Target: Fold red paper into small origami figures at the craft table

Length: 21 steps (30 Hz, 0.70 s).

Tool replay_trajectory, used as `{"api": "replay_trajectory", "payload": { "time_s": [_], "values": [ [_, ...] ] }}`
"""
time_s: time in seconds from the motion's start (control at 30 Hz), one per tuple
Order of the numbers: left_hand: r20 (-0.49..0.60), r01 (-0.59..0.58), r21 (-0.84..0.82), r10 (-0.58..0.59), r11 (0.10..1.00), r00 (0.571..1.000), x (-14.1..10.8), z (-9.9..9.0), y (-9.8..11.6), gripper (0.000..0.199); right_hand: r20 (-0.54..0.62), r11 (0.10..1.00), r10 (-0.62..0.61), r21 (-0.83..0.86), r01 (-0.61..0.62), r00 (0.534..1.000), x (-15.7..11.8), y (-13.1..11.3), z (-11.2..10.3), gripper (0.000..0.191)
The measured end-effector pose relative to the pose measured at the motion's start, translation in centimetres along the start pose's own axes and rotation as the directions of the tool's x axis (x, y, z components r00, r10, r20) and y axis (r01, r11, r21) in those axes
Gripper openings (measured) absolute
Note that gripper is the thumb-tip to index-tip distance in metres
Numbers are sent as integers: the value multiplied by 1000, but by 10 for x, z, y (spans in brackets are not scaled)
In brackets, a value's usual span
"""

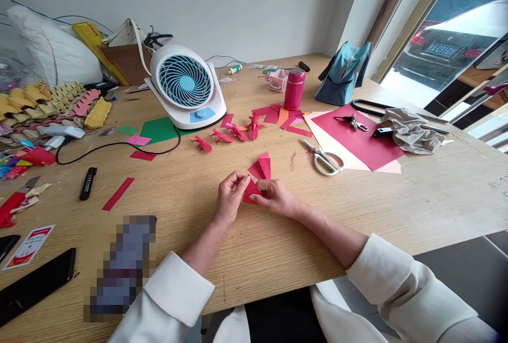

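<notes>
Paper (251,191), apparently part-folded, is pinched by left hand (231,191) and right hand (279,198), front-right of the fan (186,84); folded figures (238,133) beside the fan look finished; a red sheet (359,145) farther right lies unfolded.

On the blue license plate (441,50) of the car (431,62) outside the window, an "A" can be read near the start and digits that look like "910" after it, the other characters being too blurred to be made out. White lettering is printed along the black marker (88,183), and small print is carried by the red-and-white card (29,247), both too small to be read. Red characters on the yellow box (97,49) are blurred, and faint handwritten marks on the tabletop's (456,189) right side cannot be deciphered.
</notes>
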<state>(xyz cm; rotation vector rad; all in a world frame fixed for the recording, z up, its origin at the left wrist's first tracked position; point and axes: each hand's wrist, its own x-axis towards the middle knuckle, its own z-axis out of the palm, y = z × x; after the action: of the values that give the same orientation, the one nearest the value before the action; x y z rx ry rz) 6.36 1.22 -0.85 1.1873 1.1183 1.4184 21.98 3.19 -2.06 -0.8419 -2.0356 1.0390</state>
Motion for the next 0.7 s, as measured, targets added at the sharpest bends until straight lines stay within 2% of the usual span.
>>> {"api": "replay_trajectory", "payload": {
  "time_s": [0.23,0.33,0.43,0.57,0.7],
  "values": [
    [-14,40,-90,-41,995,999,0,-1,7,25,102,998,-50,-31,54,994,-2,-5,0,36],
    [23,103,-124,-100,987,995,0,-1,7,29,61,998,40,43,-43,997,-1,-5,0,38],
    [39,129,-89,-126,988,991,1,-1,3,33,-15,983,128,136,-125,992,1,-2,-1,42],
    [20,99,11,-99,995,995,0,0,-2,29,-104,969,187,181,-166,977,5,2,-4,44],
    [-9,93,38,-93,995,996,0,0,-1,28,-100,963,182,220,-157,978,5,4,-5,44]
  ]
}}
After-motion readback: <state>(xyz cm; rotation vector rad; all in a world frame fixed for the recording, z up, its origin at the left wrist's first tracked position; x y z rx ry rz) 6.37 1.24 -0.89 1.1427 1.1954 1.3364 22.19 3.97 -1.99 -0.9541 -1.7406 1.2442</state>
